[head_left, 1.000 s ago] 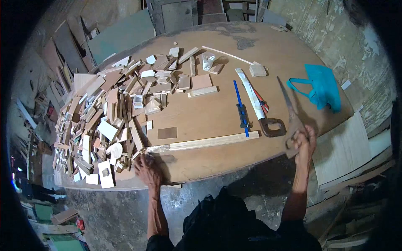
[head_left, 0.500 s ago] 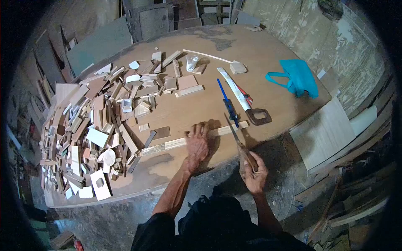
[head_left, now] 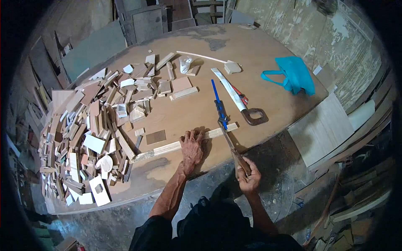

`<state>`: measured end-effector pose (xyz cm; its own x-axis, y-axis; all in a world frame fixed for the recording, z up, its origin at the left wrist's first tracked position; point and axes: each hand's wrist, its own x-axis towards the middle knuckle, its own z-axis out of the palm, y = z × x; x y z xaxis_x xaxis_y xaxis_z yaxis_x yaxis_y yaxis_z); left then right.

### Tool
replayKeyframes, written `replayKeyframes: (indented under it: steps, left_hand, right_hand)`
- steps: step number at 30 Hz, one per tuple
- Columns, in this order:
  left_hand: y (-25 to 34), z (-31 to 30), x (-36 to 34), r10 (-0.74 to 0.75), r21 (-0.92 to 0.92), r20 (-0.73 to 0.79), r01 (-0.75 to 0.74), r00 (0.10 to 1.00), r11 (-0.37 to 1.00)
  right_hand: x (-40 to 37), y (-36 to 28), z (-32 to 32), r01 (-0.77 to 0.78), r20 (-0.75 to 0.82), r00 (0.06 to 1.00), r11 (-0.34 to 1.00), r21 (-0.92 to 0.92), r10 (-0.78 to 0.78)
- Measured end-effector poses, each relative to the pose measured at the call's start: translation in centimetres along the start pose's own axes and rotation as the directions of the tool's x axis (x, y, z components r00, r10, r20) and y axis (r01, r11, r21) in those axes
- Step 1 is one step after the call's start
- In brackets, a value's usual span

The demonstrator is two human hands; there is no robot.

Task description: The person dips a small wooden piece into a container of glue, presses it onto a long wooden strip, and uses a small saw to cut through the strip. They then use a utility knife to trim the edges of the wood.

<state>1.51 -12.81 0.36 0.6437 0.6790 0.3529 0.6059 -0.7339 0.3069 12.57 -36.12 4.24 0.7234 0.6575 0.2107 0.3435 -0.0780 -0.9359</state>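
My left hand (head_left: 191, 151) lies over a long, pale wooden strip (head_left: 167, 147), its fingers bent across the wood and pressing it to the table. In my right hand (head_left: 249, 178) is the wooden handle of a handsaw (head_left: 239, 160), held at the table's front edge. The saw's narrow blade, seen nearly edge-on, points away from me and crosses the strip near its right end. Just beyond that spot lies a blue bar clamp (head_left: 220, 108), its lower end by the strip.
Offcuts (head_left: 94, 144) heap the table's left side. Beyond the clamp lie another saw (head_left: 255, 116) with a pale blade, a red-handled tool (head_left: 240, 96), a clear plastic cup (head_left: 185, 65) and a wood block (head_left: 232, 67). A turquoise bag (head_left: 295, 75) sits at right.
The saw has come down and back toward me, its blade now across the strip. My left hand stays on the strip. The whole view has shifted slightly.
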Motion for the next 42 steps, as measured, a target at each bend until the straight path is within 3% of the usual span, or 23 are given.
replayKeyframes:
  steps: [4,6,8,9,11,12,14,16,17,23,26,36,42]
  left_hand:
    - [1.1,-1.0,0.1,-0.024,-0.032,-0.028,0.023,0.999,0.999]
    - [1.8,-1.9,0.3,-0.012,-0.055,-0.07,0.008,0.997,0.998]
    - [2.1,-2.3,0.3,0.014,-0.071,-0.095,-0.021,0.995,0.997]
    - [1.8,-1.7,0.3,0.004,-0.056,-0.099,-0.01,0.995,0.998]
    - [0.8,0.1,0.1,-0.017,-0.026,-0.102,0.015,0.995,1.0]
    - [1.1,0.0,0.1,-0.026,-0.03,-0.101,0.023,0.994,0.999]
    - [1.7,-0.5,0.5,-0.044,-0.035,-0.102,0.04,0.994,0.999]
    - [2.2,-0.3,0.9,-0.035,-0.042,-0.1,0.031,0.994,0.999]
    - [2.4,-0.2,1.0,-0.031,-0.046,-0.099,0.026,0.995,0.999]
    - [1.9,1.4,1.1,-0.049,-0.073,-0.14,0.039,0.989,0.997]
    - [3.5,-0.7,1.3,-0.055,-0.134,-0.156,0.034,0.986,0.99]
    - [2.9,0.1,1.0,-0.036,-0.064,-0.116,0.029,0.993,0.998]
    - [2.8,0.9,0.7,-0.051,0.016,-0.022,0.052,0.998,0.999]
  right_hand:
    - [0.5,0.9,-0.6,0.024,-0.022,0.999,1.0,-0.016,-0.024]
    - [1.0,1.8,-0.7,-0.045,-0.056,0.997,0.998,0.046,0.047]
    - [1.5,3.6,-1.1,-0.128,-0.019,0.989,0.915,0.382,0.146]
    - [1.9,4.9,-1.5,-0.175,0.049,0.981,0.743,0.646,0.188]
    - [2.1,4.3,-2.0,-0.156,0.041,0.985,0.756,0.636,0.169]
    - [2.2,1.7,-2.2,-0.088,-0.028,0.994,0.93,0.356,0.104]
    - [2.0,-0.2,-2.0,0.064,-0.062,0.996,0.998,-0.008,-0.064]
    - [1.3,-0.3,-1.9,0.226,-0.03,0.973,0.97,-0.09,-0.23]
    - [0.5,-0.1,-1.8,0.043,0.015,0.999,0.999,0.023,-0.043]
    - [-0.1,-1.1,-0.8,0.113,0.025,0.993,0.993,-0.032,-0.112]
    - [-0.3,-0.8,-0.8,0.122,0.029,0.992,0.992,-0.025,-0.121]
    - [-1.0,-1.4,-0.9,0.137,0.09,0.987,0.987,-0.082,-0.13]
    - [-1.6,-2.8,-1.0,-0.008,0.169,0.985,0.997,-0.081,0.022]
